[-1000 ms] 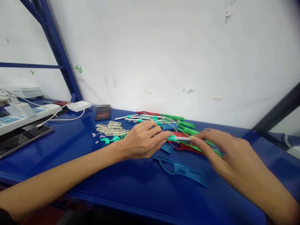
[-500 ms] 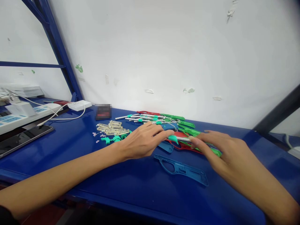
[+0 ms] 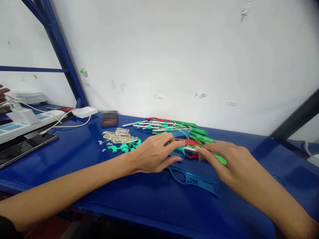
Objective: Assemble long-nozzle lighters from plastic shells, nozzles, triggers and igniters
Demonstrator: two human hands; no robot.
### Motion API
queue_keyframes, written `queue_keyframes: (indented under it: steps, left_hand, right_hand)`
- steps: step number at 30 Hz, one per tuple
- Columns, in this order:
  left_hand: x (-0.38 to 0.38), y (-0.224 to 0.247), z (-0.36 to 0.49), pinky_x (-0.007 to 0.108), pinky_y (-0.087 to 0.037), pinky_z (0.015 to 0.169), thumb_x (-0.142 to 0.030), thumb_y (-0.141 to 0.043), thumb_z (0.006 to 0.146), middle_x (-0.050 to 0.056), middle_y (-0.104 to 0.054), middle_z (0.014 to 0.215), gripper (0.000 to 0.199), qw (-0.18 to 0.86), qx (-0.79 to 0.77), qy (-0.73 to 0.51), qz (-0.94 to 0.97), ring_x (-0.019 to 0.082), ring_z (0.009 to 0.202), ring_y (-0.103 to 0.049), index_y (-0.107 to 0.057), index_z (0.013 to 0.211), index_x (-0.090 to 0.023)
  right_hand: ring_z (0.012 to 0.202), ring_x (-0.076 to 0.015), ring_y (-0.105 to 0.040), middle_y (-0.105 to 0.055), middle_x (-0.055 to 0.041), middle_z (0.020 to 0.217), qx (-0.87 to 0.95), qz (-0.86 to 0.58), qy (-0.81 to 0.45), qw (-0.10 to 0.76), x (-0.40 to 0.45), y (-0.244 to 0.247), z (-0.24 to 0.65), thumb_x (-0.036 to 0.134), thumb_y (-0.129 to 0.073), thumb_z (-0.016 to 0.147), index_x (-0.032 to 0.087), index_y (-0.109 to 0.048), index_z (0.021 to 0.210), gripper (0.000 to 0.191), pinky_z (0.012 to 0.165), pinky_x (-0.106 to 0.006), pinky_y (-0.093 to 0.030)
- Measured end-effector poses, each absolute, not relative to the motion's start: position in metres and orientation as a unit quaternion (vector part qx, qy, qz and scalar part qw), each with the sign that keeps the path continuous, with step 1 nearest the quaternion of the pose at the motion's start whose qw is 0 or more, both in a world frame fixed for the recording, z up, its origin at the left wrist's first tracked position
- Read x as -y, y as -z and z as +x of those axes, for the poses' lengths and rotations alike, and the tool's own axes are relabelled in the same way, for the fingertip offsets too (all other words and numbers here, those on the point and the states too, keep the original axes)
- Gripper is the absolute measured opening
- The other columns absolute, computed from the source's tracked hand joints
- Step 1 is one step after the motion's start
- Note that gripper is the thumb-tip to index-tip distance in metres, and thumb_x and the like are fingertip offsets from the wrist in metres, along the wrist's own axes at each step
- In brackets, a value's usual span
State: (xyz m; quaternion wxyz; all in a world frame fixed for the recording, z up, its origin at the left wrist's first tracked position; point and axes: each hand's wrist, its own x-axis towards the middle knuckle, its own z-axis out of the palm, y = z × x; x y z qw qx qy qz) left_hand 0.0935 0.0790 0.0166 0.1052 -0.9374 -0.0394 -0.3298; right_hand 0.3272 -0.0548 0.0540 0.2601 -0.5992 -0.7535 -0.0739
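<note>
Well behind the surface's front edge (image 3: 139, 213), the left hand (image 3: 155, 151) pinches a clip (image 3: 182, 150), the right hand (image 3: 233, 159) a rod (image 3: 189, 149); loosened pressure could drop either.

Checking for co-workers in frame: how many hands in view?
3: left hand at the teal piece; right hand on the metal rod; another person's hand at the far left edge, partly cut off.

Glossy blue tabletop (image 3: 139, 202), shiny metal tube (image 3: 190, 149), smooth green plastic casing (image 3: 220, 159).
</note>
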Motion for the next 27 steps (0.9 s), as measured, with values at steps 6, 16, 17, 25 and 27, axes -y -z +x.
queue_keyframes:
  steps: [6, 16, 17, 25, 27]
  left_hand:
    - [-0.0814, -0.0185, 0.0963, 0.032, -0.055, 0.075, -0.031, -0.032, 0.118, 0.007, -0.065, 0.099, 0.032, 0.108, 0.052, 0.336, -0.934, 0.020, 0.085, -0.061, -0.057, 0.129, -0.016]
    - [-0.0804, -0.0203, 0.0962, 0.031, -0.056, 0.075, -0.027, -0.030, 0.118, 0.009, -0.065, 0.101, 0.033, 0.106, 0.050, 0.341, -0.933, 0.020, 0.087, -0.062, -0.059, 0.126, -0.013]
    - [-0.0804, -0.0202, 0.0962, 0.031, -0.055, 0.074, -0.027, -0.030, 0.118, 0.009, -0.065, 0.100, 0.033, 0.106, 0.051, 0.340, -0.933, 0.020, 0.087, -0.062, -0.059, 0.126, -0.013]
    - [-0.0816, -0.0183, 0.0966, 0.028, -0.050, 0.065, -0.023, -0.031, 0.117, 0.007, -0.062, 0.100, 0.026, 0.122, 0.059, 0.321, -0.937, 0.019, 0.081, -0.061, -0.054, 0.127, -0.016]
    - [-0.0821, -0.0179, 0.0966, 0.028, -0.050, 0.064, -0.019, -0.032, 0.116, 0.006, -0.062, 0.100, 0.024, 0.127, 0.060, 0.314, -0.939, 0.019, 0.079, -0.061, -0.053, 0.127, -0.016]
  right_hand:
    - [0.082, -0.0236, -0.076, -0.083, 0.0003, 0.093, 0.743, -0.614, 0.077, 0.257, 0.0549, -0.0534, 0.3300, 0.051, -0.049, 0.109, 0.030, -0.078, 0.092, 0.040, 0.073, -0.036, -0.051]
    - [0.081, -0.0258, -0.078, -0.084, -0.0019, 0.094, 0.737, -0.614, 0.099, 0.266, 0.0537, -0.0521, 0.3349, 0.057, -0.048, 0.108, 0.033, -0.083, 0.095, 0.044, 0.072, -0.038, -0.053]
    - [0.080, -0.0256, -0.077, -0.084, -0.0024, 0.093, 0.739, -0.609, 0.103, 0.269, 0.0535, -0.0523, 0.3350, 0.058, -0.048, 0.108, 0.032, -0.083, 0.095, 0.045, 0.071, -0.038, -0.053]
    - [0.080, -0.0256, -0.078, -0.084, -0.0022, 0.092, 0.745, -0.593, 0.107, 0.286, 0.0521, -0.0553, 0.3339, 0.066, -0.049, 0.106, 0.031, -0.082, 0.092, 0.050, 0.075, -0.039, -0.056]
    - [0.081, -0.0262, -0.078, -0.084, -0.0025, 0.092, 0.745, -0.591, 0.112, 0.288, 0.0520, -0.0554, 0.3334, 0.068, -0.050, 0.105, 0.030, -0.082, 0.090, 0.051, 0.076, -0.040, -0.056]
